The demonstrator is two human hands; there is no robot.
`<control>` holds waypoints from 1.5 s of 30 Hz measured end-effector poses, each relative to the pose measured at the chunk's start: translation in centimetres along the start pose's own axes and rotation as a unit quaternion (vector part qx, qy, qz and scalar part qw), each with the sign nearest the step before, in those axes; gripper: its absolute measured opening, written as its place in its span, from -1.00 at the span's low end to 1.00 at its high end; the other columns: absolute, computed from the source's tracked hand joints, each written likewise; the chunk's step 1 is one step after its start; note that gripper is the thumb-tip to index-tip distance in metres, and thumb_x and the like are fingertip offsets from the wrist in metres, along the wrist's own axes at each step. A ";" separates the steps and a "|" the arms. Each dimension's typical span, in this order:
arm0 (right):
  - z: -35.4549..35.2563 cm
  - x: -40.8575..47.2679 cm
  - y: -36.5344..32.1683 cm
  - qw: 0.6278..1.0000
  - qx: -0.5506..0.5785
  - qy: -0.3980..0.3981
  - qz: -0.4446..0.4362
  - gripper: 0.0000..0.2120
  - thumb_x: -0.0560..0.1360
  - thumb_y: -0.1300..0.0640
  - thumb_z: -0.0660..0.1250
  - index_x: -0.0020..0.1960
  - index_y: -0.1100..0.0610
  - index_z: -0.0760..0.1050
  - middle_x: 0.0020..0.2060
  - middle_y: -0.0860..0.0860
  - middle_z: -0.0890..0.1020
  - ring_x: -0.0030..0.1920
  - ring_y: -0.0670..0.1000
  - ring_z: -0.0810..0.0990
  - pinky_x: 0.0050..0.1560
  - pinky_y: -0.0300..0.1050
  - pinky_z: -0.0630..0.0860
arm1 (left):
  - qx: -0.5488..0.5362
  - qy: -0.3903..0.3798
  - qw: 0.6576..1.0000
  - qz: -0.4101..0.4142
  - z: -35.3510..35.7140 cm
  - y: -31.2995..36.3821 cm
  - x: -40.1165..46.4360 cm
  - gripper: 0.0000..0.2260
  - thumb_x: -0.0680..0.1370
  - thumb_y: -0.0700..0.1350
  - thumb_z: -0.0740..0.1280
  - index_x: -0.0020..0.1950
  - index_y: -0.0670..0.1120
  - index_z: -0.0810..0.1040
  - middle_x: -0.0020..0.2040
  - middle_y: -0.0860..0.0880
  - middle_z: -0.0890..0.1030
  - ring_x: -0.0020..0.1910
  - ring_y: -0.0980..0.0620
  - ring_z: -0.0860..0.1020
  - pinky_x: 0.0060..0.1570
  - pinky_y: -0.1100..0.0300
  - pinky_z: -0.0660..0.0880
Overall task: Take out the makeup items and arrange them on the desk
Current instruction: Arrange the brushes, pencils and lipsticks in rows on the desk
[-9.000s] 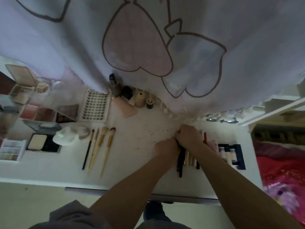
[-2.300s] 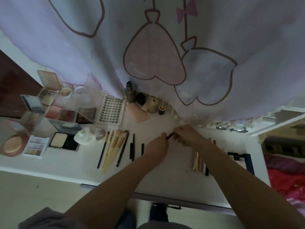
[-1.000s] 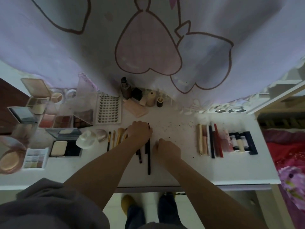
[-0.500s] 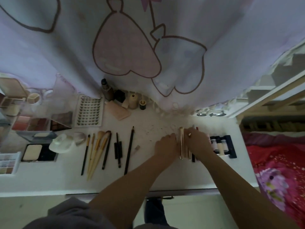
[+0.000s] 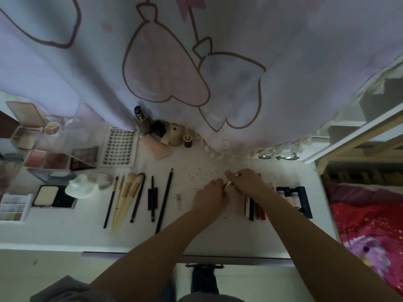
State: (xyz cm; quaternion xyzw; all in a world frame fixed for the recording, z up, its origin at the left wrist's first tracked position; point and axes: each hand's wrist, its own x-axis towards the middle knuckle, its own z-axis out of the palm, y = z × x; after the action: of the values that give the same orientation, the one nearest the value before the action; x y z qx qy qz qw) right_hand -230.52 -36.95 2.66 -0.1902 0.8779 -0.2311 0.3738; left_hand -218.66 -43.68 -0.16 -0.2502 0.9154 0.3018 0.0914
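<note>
Makeup stick (image 5: 227, 185), slim and pale, sits pinched between both hands, left hand (image 5: 210, 198) and right hand (image 5: 245, 184) curled round it above the desk (image 5: 218, 234). Sorting seems midway; next it probably joins the lipstick row (image 5: 255, 207) or the brushes (image 5: 126, 192).

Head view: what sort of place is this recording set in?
Probably a bedroom or dorm room: a white desk laid out with makeup brushes and palettes, a cartoon-print curtain behind it, and floral red bedding alongside.
</note>
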 end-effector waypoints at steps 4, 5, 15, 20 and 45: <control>0.3 -2.3 -1.7 0.983 0.152 -0.098 -0.001 -0.63 0.59 0.02 0.20 -0.34 0.18 0.40 -0.54 0.02 0.39 -0.62 -0.09 0.29 -0.56 -0.27 0.21 | 0.047 0.013 0.998 0.046 -2.2 -1.7 -2.2 -0.75 0.64 0.00 0.06 0.14 -0.17 0.35 -0.05 -0.14 0.55 -0.17 -0.14 0.54 -0.24 0.05 0.42; 0.7 -2.9 -2.2 0.979 0.173 -0.102 -0.018 -0.66 0.60 0.05 0.18 -0.31 0.18 0.37 -0.51 0.04 0.37 -0.57 -0.07 0.28 -0.53 -0.25 0.20 | 0.059 0.011 0.997 0.044 -2.7 -2.1 -2.6 -0.71 0.65 0.04 0.03 0.14 -0.16 0.36 -0.08 -0.14 0.56 -0.18 -0.16 0.55 -0.24 0.05 0.42; 1.7 -7.6 -5.0 0.977 0.053 -0.189 -0.082 -0.64 0.60 -0.13 0.10 -0.06 0.11 0.51 -0.35 -0.05 0.60 -0.41 -0.15 0.53 -0.38 -0.28 0.43 | 0.022 -0.029 0.993 0.113 -6.6 -6.9 -5.8 -0.72 0.62 0.12 0.04 0.05 -0.05 0.39 -0.32 0.05 0.41 -0.37 0.02 0.40 -0.43 0.15 0.20; 2.0 -7.9 -6.0 0.976 0.048 -0.182 -0.109 -0.77 0.57 -0.02 0.21 -0.15 0.10 0.49 -0.36 -0.02 0.53 -0.37 -0.12 0.47 -0.35 -0.25 0.43 | 0.054 -0.021 0.989 0.140 -8.0 -7.8 -6.6 -0.74 0.62 0.12 0.06 0.05 -0.04 0.39 -0.32 0.07 0.40 -0.36 0.03 0.40 -0.41 0.15 0.22; 0.4 -11.3 -8.2 0.978 0.061 -0.166 -0.111 -0.62 0.60 -0.14 0.08 -0.08 0.11 0.51 -0.40 -0.03 0.50 -0.43 -0.11 0.39 -0.38 -0.27 0.33 | 0.110 0.022 0.977 0.180 -12.5 -6.8 -7.7 -0.74 0.62 0.12 0.07 0.08 -0.03 0.40 -0.28 0.10 0.41 -0.36 0.06 0.41 -0.40 0.19 0.26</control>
State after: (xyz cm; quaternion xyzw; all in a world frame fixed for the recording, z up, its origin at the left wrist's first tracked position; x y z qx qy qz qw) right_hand -221.56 -38.06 13.31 -0.2993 0.7611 -0.2892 0.4975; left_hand -208.75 -52.71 8.85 -0.0767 0.9748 0.2054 0.0422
